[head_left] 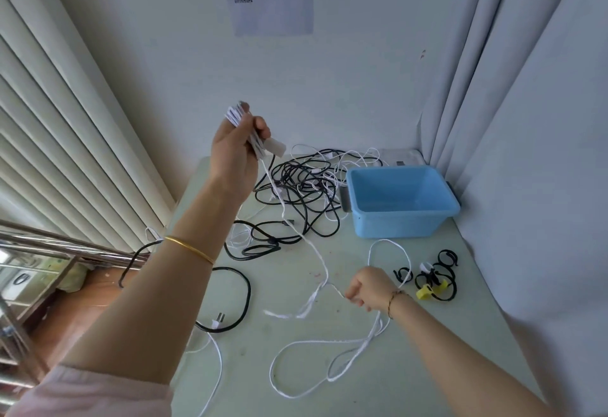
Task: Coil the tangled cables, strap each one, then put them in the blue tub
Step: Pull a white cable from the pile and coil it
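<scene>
My left hand (235,150) is raised above the table and grips a folded bundle of white flat cable (241,120) with a white plug at its end. The same white cable (320,262) runs down from it to my right hand (365,286), which pinches it low over the table. Beyond my right hand more of this cable lies in loose loops near the front edge. A tangle of black and white cables (302,192) lies at the back. The blue tub (399,219) stands empty at the back right.
Black and yellow straps (434,276) lie right of my right hand. A black cable with a plug (237,298) loops at the table's left edge and hangs over it. Curtains close in on the right, a wall behind, blinds and a metal rack on the left.
</scene>
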